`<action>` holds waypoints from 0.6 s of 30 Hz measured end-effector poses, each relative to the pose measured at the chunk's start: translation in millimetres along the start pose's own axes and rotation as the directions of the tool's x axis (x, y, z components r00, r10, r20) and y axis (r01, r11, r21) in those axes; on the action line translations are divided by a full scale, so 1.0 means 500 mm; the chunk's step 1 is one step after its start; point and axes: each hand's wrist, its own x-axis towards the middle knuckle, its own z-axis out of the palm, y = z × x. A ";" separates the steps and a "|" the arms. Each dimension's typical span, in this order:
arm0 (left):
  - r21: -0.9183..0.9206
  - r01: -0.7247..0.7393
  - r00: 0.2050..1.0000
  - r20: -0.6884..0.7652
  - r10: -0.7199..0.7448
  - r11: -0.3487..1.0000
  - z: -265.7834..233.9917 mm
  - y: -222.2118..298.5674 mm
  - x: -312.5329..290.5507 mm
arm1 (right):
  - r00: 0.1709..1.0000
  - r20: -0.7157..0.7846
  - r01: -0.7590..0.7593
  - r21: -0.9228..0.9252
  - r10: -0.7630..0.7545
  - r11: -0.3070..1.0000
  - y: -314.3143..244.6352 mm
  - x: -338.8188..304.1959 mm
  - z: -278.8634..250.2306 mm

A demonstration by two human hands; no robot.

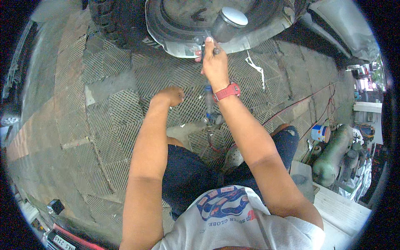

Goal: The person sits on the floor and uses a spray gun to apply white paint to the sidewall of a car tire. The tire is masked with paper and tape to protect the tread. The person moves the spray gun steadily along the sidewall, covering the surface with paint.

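The left hand [170, 97] is curled into a loose fist, held above the ribbed floor [106, 137] in front of the knees; nothing shows in it, though whether its palm hides something small I cannot tell. Just to its right, a clear-bowled air filter [208, 98] appears to hang below the gun's handle, with a red hose [213, 146] near its lower end, probably so that the air line trails down out of the way. Farther out, the right hand [215, 62] grips a spray gun [216, 51], its fingers wrapped round the handle and its thumb along the top, likely to steady the tool's weight. The gun lies inside that hand, its dark cup [223, 31] rising just beyond the fingers to the right, silvery lid [235, 17] uppermost, presumably so the contents feed down. Beyond and partly beneath the cup is a round, dark wheel-like part [179, 31], bordered by pale paper [246, 45] that seems to shield what surrounds it. A knobbly tyre [111, 25] stands just left of it.
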 end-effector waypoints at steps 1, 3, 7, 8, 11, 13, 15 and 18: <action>0.016 -0.009 1.000 0.005 0.008 1.000 0.002 -0.007 0.006 | 0.999 0.011 0.033 0.012 -0.033 0.999 0.001 -0.006 0.012; 0.021 0.004 1.000 0.016 -0.004 1.000 0.013 -0.022 0.009 | 0.991 0.044 0.126 0.011 -0.127 0.992 0.003 -0.023 0.031; 0.012 0.016 0.999 0.028 -0.017 1.000 -0.004 0.003 -0.021 | 0.956 0.022 0.289 0.107 -0.293 0.951 -0.027 -0.031 0.061; 0.016 0.011 1.000 0.024 -0.012 1.000 -0.003 0.000 -0.023 | 0.950 0.021 0.305 0.136 -0.311 0.942 -0.046 -0.035 0.065; 0.052 -0.012 1.000 0.001 0.012 0.999 0.002 -0.010 -0.026 | 0.927 -0.015 0.369 0.220 -0.375 0.903 -0.087 -0.045 0.062; 0.057 0.007 1.000 0.021 -0.008 0.998 0.004 -0.010 -0.021 | 0.913 -0.035 0.401 0.257 -0.406 0.879 -0.089 -0.045 0.062; 0.051 0.032 0.999 0.036 -0.033 0.998 0.003 -0.009 -0.018 | 0.905 -0.038 0.417 0.279 -0.424 0.865 -0.082 -0.045 0.066; 0.047 0.062 0.997 0.044 -0.064 0.997 0.001 -0.007 -0.018 | 0.944 0.001 0.319 0.238 -0.329 0.918 -0.078 -0.057 0.073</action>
